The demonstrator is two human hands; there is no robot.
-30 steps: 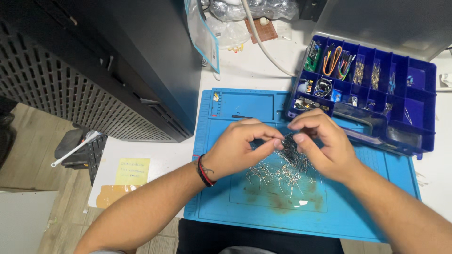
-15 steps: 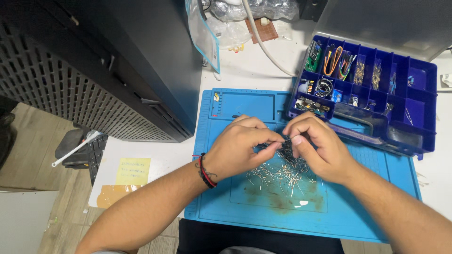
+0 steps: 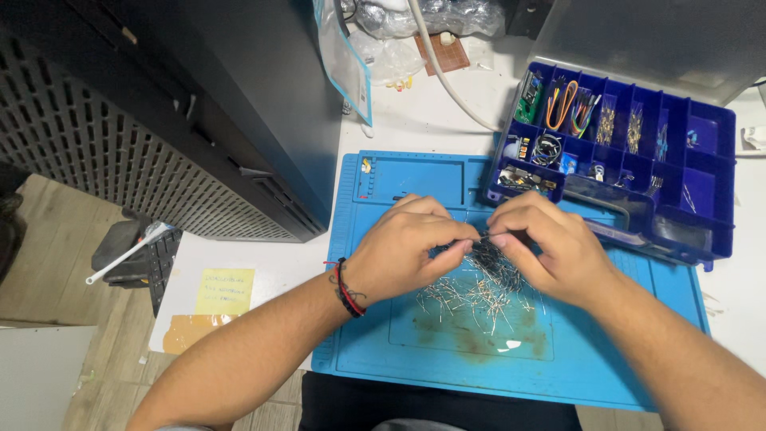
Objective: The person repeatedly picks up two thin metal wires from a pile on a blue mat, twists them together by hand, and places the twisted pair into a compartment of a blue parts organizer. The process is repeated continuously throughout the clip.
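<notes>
A heap of small wire-legged components (image 3: 479, 289) lies in the middle of a blue work mat (image 3: 415, 351). Both hands hover just above the heap, fingertips meeting. My left hand (image 3: 407, 247), with a red and black wrist cord, pinches one end of a thin component (image 3: 481, 238). My right hand (image 3: 546, 243) pinches the other end of the same piece. The piece is tiny and mostly hidden by the fingers.
A blue compartment box (image 3: 710, 203) with wires and small parts stands at the right rear, partly on the mat. A black perforated case (image 3: 159, 104) fills the left. A white cable (image 3: 447, 76), plastic bags (image 3: 383, 48) and a yellow note (image 3: 225, 289) lie around.
The hands came closer together, then stayed pinched over the heap. The fingertips shifted slightly; the view tilted a little.
</notes>
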